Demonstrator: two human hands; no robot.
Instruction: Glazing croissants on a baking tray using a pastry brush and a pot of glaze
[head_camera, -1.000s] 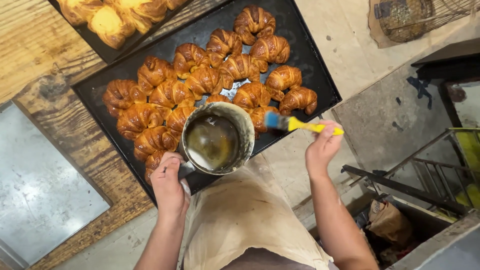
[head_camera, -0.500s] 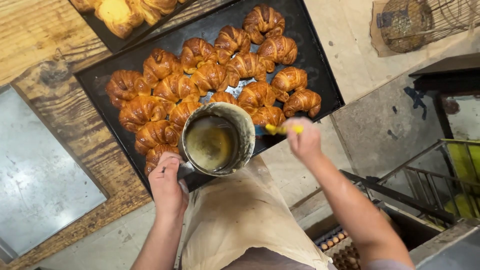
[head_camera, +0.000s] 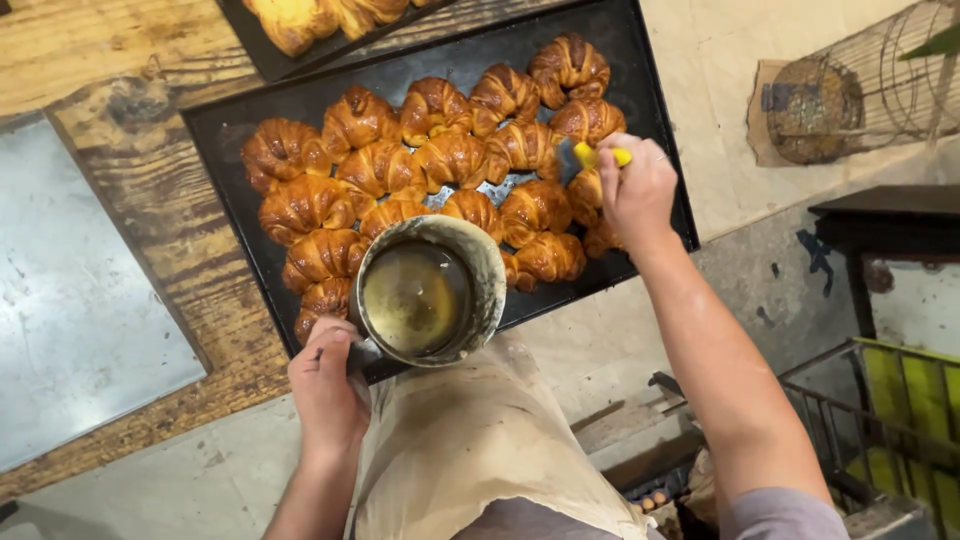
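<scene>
arms: both bare to above the elbow | right sleeve (head_camera: 785, 510): short, grey-mauve, at upper arm | apron (head_camera: 480, 450): beige cloth, creased, stained, over the front | right hand (head_camera: 636, 190): thin ring on one finger | left hand (head_camera: 325, 385): no ring seen

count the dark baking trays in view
2. One large dark tray lies in the centre, filled with croissants. A second tray sits at the top edge, cut off by the frame, holding paler pastries. Others may lie out of view.
</scene>
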